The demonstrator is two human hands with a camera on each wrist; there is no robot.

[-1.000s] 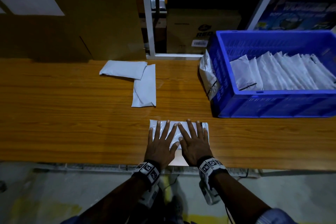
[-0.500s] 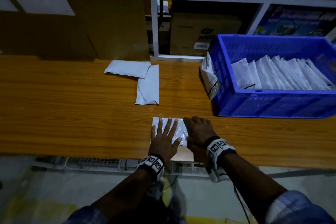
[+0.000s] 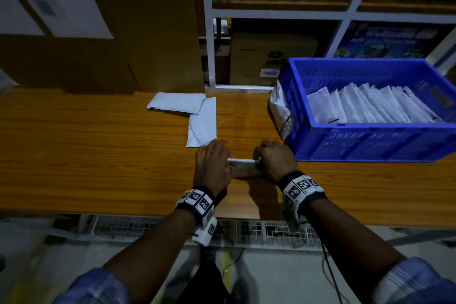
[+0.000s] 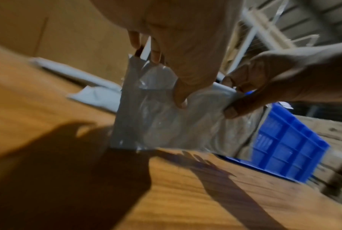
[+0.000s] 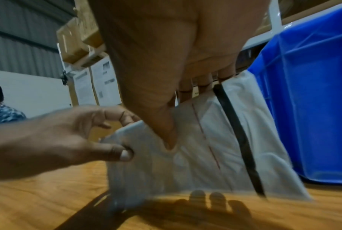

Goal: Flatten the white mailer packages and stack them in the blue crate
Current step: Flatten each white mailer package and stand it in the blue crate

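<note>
Mailer (image 3: 243, 161), white, held on edge above the wooden table (image 3: 98, 155), between both hands. Left hand (image 3: 213, 166): thumb and fingers pinch its left end. Right hand (image 3: 275, 161): thumb and curled fingers pinch its right end. Blue crate (image 3: 370, 140), just right of the hands, holds a row of white mailers (image 3: 370, 106). Two loose mailers (image 3: 195, 116) lie overlapped farther back on the table.

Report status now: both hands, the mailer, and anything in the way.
Both hands, left and right, grip one white mailer, lifted edge-up off table. Blue crate right, holds stacked mailers. Path clear.
</note>
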